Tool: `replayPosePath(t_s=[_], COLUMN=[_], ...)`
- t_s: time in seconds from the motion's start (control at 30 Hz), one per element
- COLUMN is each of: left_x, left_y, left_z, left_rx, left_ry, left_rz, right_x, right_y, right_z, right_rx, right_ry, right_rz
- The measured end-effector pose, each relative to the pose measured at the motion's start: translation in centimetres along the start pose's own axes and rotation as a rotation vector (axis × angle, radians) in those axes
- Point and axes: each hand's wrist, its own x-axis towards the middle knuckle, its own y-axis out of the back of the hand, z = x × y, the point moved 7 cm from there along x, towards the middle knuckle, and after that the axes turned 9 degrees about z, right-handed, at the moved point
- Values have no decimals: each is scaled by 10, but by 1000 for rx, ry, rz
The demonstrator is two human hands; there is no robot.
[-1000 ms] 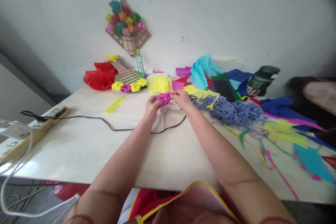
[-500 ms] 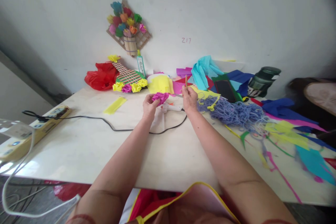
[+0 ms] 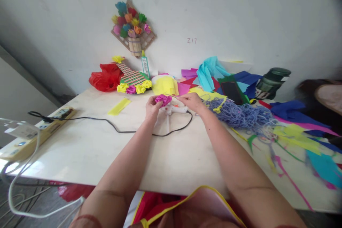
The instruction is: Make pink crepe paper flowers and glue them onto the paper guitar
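Between the fingers and thumb of my left hand (image 3: 152, 108) is a magenta crepe-paper flower (image 3: 163, 100). My right hand (image 3: 192, 102) is closed on a thin stick (image 3: 173, 96), which points left to the flower's upper edge; whether it touches the petals I cannot tell. Just below the two hands, a white glue gun (image 3: 175, 109) with an orange part rests on the table, its black cord running off to the left.
A yellow power strip (image 3: 57, 115) lies at left. Behind stand a flower-trimmed stick craft (image 3: 132, 76), a red plastic bag (image 3: 105, 78) and a glue bottle (image 3: 144, 65). Tangled purple yarn (image 3: 240, 114), a phone (image 3: 232, 92), paper scraps and a dark jar (image 3: 272, 82) fill the right.
My right hand has turned, so the stick that stood upright now lies nearly level towards the flower. My left hand keeps the flower in about the same place. The view has shifted slightly.
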Motion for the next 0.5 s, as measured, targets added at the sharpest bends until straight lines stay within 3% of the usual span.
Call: replayPosePath(t_s=[0.27, 0.5], left_x=[-5, -6], left_y=[-4, -6], left_z=[4, 4], left_rx=[-33, -33], left_ry=[14, 33], left_rz=[-45, -51], right_x=[-1, -3], right_y=[6, 4], right_z=[-19, -25], right_rx=[-394, -510], right_ry=[33, 47], right_rz=[-11, -28])
